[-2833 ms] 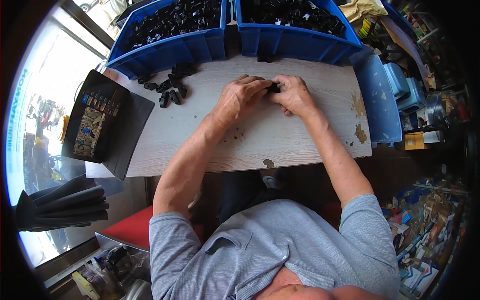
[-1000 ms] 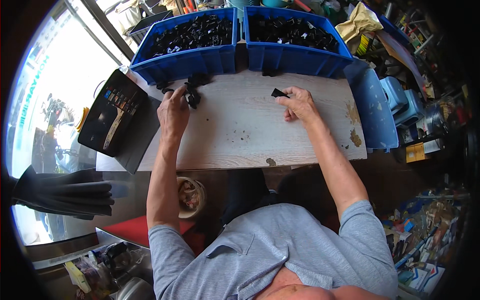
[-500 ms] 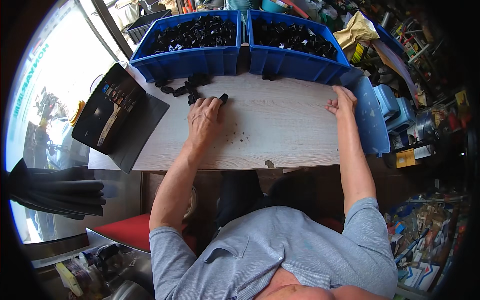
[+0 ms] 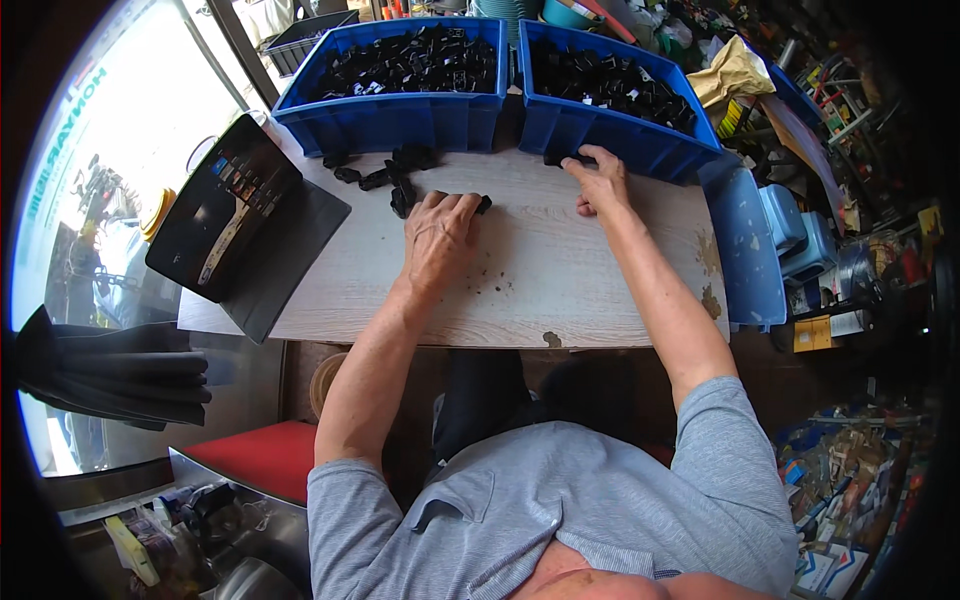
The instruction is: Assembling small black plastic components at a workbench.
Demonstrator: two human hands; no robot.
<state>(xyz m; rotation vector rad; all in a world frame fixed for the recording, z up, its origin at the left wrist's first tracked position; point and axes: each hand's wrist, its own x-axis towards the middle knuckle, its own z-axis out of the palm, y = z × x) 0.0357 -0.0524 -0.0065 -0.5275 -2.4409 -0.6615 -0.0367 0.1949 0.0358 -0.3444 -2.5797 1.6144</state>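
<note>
A pale wood-grain tabletop [image 4: 600, 290] fills the middle of the frame, and two blue plastic bins, the left bin [image 4: 400, 128] and the right bin [image 4: 655, 152], stand along its far edge, each heaped with small black parts. A tablet [image 4: 225, 205] leans in its dark cover at centre left. The right hand [image 4: 603, 187], right of centre, reaches up to the foot of the right bin; its wrist is nearly straight, the forearm slanting in from the lower right. The left hand [image 4: 437, 238] lies back up near the centre, knuckles bent, its forearm rising from the lower left. A loose cluster of black parts [image 4: 400, 183] lies just beyond its fingertips, to the upper left. The smallest things decide the relation: one black clip-like piece [image 4: 554, 158] sits against the right bin's foot, just left of the right fingertips, much nearer that hand, its long axis seemingly along the bin wall. Those fingers are bent and partly spread; whether they pinch it I cannot tell. Another black piece [image 4: 485, 205] juts rightward from the left fingers, which are pressed together and appear to pinch it; its long axis is hidden.
</note>
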